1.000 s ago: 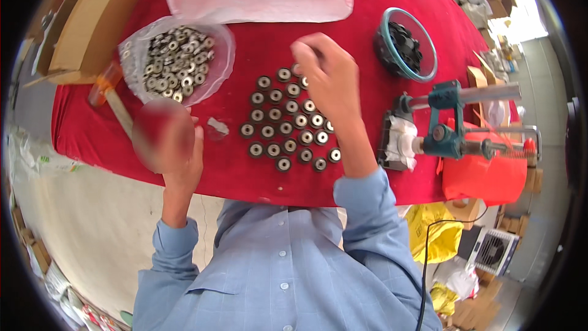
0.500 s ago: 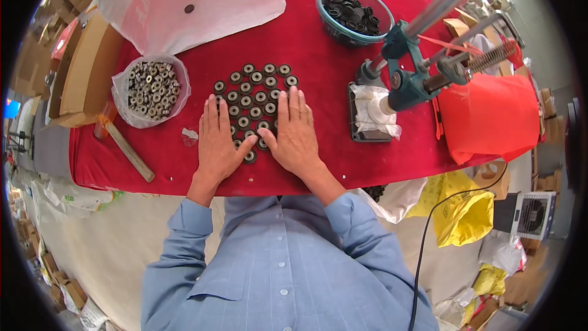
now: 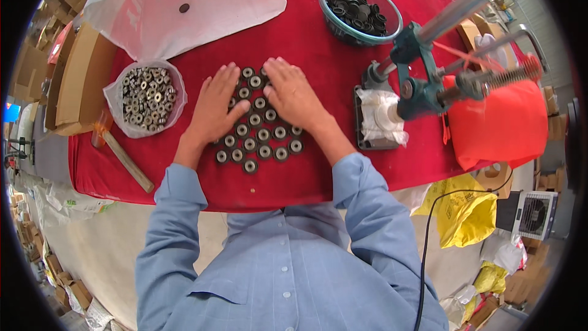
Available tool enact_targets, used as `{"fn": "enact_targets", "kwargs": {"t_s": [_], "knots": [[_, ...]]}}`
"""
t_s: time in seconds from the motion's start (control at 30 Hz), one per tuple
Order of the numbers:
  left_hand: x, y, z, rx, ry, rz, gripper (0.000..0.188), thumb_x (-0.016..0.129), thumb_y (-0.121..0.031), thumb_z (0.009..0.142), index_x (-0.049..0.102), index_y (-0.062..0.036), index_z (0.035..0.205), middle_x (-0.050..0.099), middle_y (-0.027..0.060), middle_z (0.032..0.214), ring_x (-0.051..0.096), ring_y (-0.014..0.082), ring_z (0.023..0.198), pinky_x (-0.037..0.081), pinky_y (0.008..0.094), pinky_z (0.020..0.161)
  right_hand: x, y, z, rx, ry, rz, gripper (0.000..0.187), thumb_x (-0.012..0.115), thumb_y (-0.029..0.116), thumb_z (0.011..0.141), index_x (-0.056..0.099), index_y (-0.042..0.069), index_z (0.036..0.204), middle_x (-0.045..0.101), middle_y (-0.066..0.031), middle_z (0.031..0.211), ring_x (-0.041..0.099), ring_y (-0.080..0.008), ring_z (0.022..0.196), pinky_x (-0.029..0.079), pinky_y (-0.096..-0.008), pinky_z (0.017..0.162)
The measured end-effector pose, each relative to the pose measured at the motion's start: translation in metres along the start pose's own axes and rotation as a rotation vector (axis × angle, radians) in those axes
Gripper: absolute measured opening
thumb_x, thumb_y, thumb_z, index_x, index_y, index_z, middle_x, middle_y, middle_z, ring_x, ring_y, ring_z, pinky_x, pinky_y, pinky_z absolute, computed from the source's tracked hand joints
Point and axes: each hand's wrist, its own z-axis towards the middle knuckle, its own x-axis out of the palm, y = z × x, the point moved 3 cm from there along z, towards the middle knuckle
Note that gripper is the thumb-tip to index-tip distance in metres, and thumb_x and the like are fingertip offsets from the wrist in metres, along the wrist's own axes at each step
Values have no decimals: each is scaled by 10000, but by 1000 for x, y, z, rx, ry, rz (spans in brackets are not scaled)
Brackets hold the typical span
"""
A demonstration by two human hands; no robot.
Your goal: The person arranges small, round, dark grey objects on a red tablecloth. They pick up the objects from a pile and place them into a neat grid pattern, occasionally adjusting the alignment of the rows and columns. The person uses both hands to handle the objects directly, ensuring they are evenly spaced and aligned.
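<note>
A cluster of small round black pieces with metal ring centres [image 3: 249, 144] lies flat on the red-covered table in front of me. My left hand [image 3: 214, 107] rests flat along the cluster's far left side, fingers together and stretched out, thumb pointing in over the pieces. On the far right side my right hand [image 3: 295, 97] lies palm down, its fingers stretched forward and its thumb at the pieces. Neither hand grasps anything. Some pieces are partly hidden beneath the palms and fingers.
Left stand a bag-lined tub [image 3: 179, 89] of metal rings, a hammer [image 3: 128, 162] and a cardboard box [image 3: 86, 79]. A white sack [image 3: 202, 21] lies behind. To the right are a clear bowl [image 3: 343, 29] of black round parts, a green hand press [image 3: 419, 64] and a red bag [image 3: 499, 125].
Both hands have slid away from me toward the far end of the cluster, uncovering the nearer pieces. The nearer pieces are spread wider. The whole view has shifted slightly.
</note>
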Motion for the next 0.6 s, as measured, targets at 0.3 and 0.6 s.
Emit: {"fn": "enact_targets", "kwargs": {"t_s": [0.3,0.6], "knots": [[-20,-14,8,5,72,-103,911,670,-487,1030,314,-43,1741,297,195,1810,259,375,1686,212,563,1355,-37,-18,-7,321,-201,498,509,580,-90,961,611,-33,1466,673,-260,1396,649,-444,1320,555,-486,1114],[-8,-19,14,62,151,-62,883,654,-497,1038,357,-26,1722,336,197,1793,323,382,1657,268,565,1325,-28,1,-1,165,-172,330,569,657,-105,839,654,-33,1404,694,-221,1319,677,-405,1227,587,-464,1062]]}}
